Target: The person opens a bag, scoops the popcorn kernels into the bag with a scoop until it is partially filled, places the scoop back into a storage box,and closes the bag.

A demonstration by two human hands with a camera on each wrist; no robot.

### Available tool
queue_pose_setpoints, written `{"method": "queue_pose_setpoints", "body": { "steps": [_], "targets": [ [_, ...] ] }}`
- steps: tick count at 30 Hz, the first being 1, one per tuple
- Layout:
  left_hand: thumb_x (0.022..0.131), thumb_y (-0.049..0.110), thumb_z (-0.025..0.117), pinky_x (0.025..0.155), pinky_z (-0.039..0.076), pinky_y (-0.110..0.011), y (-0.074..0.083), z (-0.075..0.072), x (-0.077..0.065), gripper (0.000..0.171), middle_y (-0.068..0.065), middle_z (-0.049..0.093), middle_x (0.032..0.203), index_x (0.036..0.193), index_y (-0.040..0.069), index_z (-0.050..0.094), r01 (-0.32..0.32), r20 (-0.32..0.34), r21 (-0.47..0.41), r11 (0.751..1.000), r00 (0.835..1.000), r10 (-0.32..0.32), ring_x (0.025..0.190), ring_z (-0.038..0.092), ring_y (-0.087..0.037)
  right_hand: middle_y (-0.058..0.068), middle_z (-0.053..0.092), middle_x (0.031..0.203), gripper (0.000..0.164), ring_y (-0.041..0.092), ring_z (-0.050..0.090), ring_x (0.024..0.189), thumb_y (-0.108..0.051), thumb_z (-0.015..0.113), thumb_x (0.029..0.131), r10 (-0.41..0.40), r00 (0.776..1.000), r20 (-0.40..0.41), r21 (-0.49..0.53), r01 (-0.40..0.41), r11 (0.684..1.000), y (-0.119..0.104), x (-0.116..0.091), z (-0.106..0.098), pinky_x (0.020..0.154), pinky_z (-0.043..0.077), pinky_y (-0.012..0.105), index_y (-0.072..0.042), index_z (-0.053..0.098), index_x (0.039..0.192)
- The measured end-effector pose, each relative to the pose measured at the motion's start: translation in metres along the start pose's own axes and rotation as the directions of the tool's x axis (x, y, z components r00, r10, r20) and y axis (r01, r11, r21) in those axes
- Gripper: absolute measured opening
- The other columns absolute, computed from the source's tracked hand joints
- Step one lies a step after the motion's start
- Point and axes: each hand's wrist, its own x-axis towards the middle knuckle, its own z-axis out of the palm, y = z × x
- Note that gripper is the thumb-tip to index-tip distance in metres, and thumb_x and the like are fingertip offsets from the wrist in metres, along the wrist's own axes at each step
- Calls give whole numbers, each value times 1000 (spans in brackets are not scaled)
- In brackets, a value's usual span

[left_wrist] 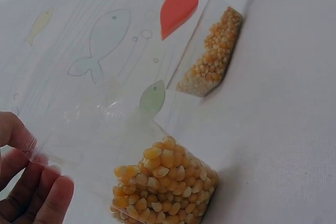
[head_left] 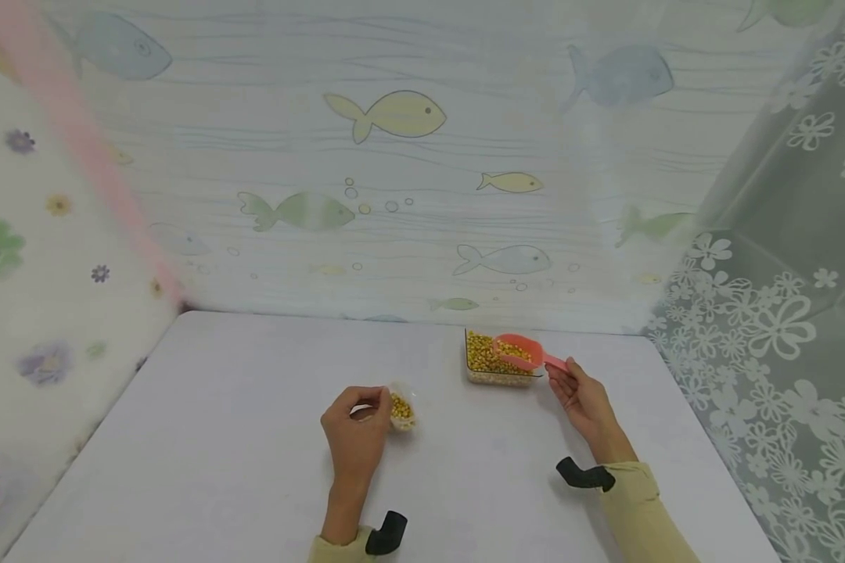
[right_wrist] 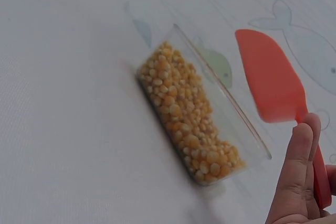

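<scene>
My left hand (head_left: 357, 430) pinches the top edge of a clear plastic bag (left_wrist: 100, 124) between thumb and fingers. Yellow corn kernels (left_wrist: 163, 182) fill the bag's lower part, which stands on the table. At the right, my right hand (head_left: 586, 399) grips the handle of a red scoop (head_left: 521, 352). The scoop is raised above a clear rectangular container (head_left: 501, 378) holding many more kernels (right_wrist: 178, 119). In the head view some kernels show within the scoop's bowl; both wrist views show only its outer side.
The white table (head_left: 239, 438) carries both the bag and the container, the container farther back and to the right. Behind stands a fish-patterned backdrop (head_left: 394, 234). A flowered sheet (head_left: 63, 328) borders the left, and a lace-patterned curtain (head_left: 782, 352) the right.
</scene>
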Motion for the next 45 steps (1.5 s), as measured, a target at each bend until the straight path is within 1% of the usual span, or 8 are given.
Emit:
{"method": "queue_pose_setpoints", "body": {
  "steps": [5,10,14,21,26,30,37,45],
  "targets": [
    [85,-3,75,63,59,-21,0,0,0,3,-7,71,78,84,0,75,7,-2,0,1000,1000,-6,71,66,-11,3,78,87,31,8,74,82,-27,44,109,9,1000,0,23,-9,1000,1,-1,0,80,58,18,-12,65,92],
    [84,-5,75,64,59,-21,0,0,0,6,-8,71,79,83,1,75,23,-3,-6,1000,1000,-23,72,65,-10,3,78,87,30,8,74,83,-28,45,108,0,1000,16,12,0,1000,2,-4,1,80,58,18,-12,65,93],
    [85,-3,75,64,58,-20,1,0,-1,2,-8,71,79,84,-1,75,31,0,-10,999,1000,-31,71,65,-10,3,78,88,30,8,74,83,-28,46,108,1,1000,30,8,-2,1000,4,-6,2,81,58,18,-12,65,92],
    [83,-5,75,64,58,-20,1,-1,-1,6,-9,72,79,85,1,75,32,2,-10,999,999,-32,72,65,-11,2,78,86,33,7,74,80,-29,45,109,-12,998,60,-21,13,1000,9,-11,4,81,58,18,-13,68,90],
    [83,-5,76,64,58,-19,2,-1,-1,5,-9,72,79,85,-1,75,31,-5,-10,999,999,-31,72,65,-11,2,78,87,35,7,74,80,-28,45,109,-25,995,94,-27,28,999,11,-14,5,80,58,18,-12,69,90],
    [83,-7,76,63,58,-19,3,0,-1,8,-10,72,79,84,1,76,20,-14,-16,1000,1000,-20,70,66,-14,1,78,83,36,7,74,77,-28,45,109,-29,994,104,-47,34,998,13,-19,9,78,58,18,-13,70,87],
    [83,-6,76,63,58,-18,2,-1,-1,8,-9,72,80,84,2,75,44,-4,-20,999,999,-44,71,66,-10,-1,76,78,39,5,72,73,-30,44,109,-23,992,123,-96,35,995,23,-29,20,76,58,16,-14,71,86],
    [84,-7,75,64,59,-20,0,-1,-1,11,-7,72,80,85,3,76,34,10,-28,999,999,-34,73,66,-12,0,77,84,37,5,70,72,-32,45,109,-3,991,134,-164,25,986,37,-37,33,76,58,16,-13,71,91]
  ]
}}
